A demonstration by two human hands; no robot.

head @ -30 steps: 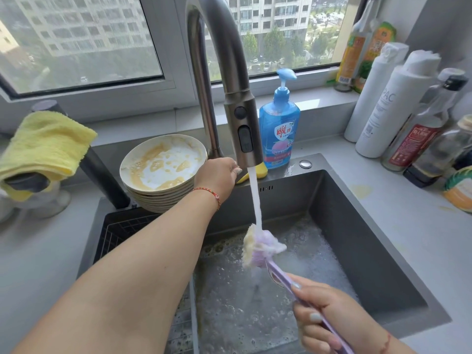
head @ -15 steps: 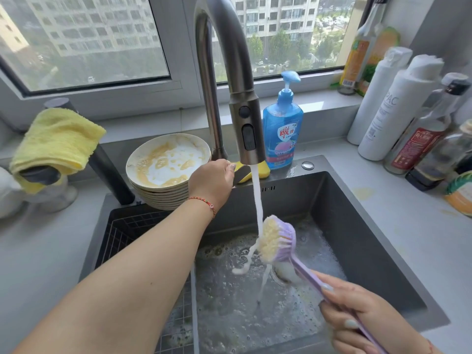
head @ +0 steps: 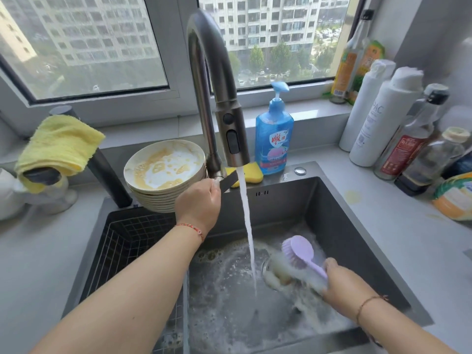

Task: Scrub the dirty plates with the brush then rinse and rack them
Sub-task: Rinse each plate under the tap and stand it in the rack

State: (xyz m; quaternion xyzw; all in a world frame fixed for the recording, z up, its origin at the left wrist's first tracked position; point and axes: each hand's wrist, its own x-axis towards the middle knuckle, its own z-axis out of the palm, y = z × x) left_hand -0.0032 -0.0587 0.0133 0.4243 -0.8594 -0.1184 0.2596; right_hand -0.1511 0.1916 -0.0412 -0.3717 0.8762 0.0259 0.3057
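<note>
We see the left hand [head: 199, 200] curled around the flat dark lever at the foot of the faucet [head: 219, 103], water running into the foamy sink [head: 357, 226]. The right hand [head: 342, 284] grips the handle of the purple brush [head: 298, 252], held low, right of the stream. The dirty plates [head: 163, 172] sit stacked at the sink's back left corner, above the wire rack [head: 122, 241].
</note>
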